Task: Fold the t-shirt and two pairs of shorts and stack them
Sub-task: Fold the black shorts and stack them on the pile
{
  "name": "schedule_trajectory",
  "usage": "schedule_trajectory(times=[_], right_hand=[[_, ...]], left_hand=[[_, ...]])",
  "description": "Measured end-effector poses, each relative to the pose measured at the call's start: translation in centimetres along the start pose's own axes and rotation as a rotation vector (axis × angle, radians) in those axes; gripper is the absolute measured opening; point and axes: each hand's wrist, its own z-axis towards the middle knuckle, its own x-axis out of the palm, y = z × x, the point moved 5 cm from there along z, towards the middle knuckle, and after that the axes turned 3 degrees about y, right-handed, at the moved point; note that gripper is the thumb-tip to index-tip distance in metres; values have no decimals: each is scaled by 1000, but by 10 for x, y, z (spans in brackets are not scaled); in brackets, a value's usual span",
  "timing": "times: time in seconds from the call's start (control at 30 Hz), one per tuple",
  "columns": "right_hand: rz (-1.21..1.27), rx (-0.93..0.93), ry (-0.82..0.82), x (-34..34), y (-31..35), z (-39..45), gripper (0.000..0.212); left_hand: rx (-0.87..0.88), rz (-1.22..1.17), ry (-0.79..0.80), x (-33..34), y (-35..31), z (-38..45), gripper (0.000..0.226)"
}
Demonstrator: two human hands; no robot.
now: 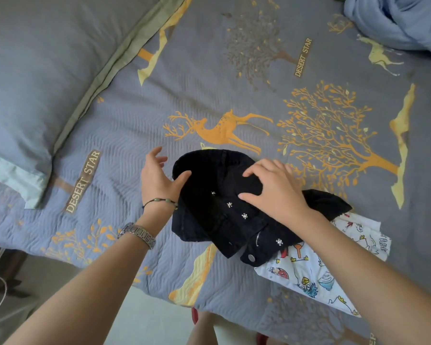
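A pair of black denim shorts (209,215) with small metal studs lies bunched on the bed, partly over a white garment with colourful cartoon prints (309,275) at the lower right. My right hand (271,188) presses flat on top of the black shorts with fingers spread. Just left of the shorts is my left hand (157,175), open, its thumb touching the fabric's left edge. A second black piece (331,202) sticks out behind my right wrist; I cannot tell whether it belongs to the same shorts.
The bed cover (234,83) is grey-blue with orange deer and trees. A grey pillow (35,70) lies at the upper left. A crumpled blue cloth (403,18) sits at the top right. The bed's near edge and floor (147,319) show at the bottom.
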Motion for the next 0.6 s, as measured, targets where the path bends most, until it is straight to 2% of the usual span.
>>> schedule_trajectory(times=[0.1, 0.17, 0.27, 0.37, 0.5, 0.6], right_hand=[[47, -87, 87, 24, 17, 18, 45], [48, -82, 138, 40, 17, 27, 48], [25, -50, 205, 55, 8, 35, 50], [6, -37, 240, 62, 0, 39, 40], [-6, -34, 213, 64, -3, 38, 18], [150, 35, 90, 55, -7, 37, 10]], left_hand=[[-33, -23, 67, 7, 7, 6, 79], [9, -46, 146, 14, 8, 8, 78], [157, 42, 250, 23, 12, 7, 62], [180, 112, 308, 27, 22, 9, 51], [175, 298, 306, 25, 27, 9, 69], [136, 236, 338, 25, 25, 10, 75]])
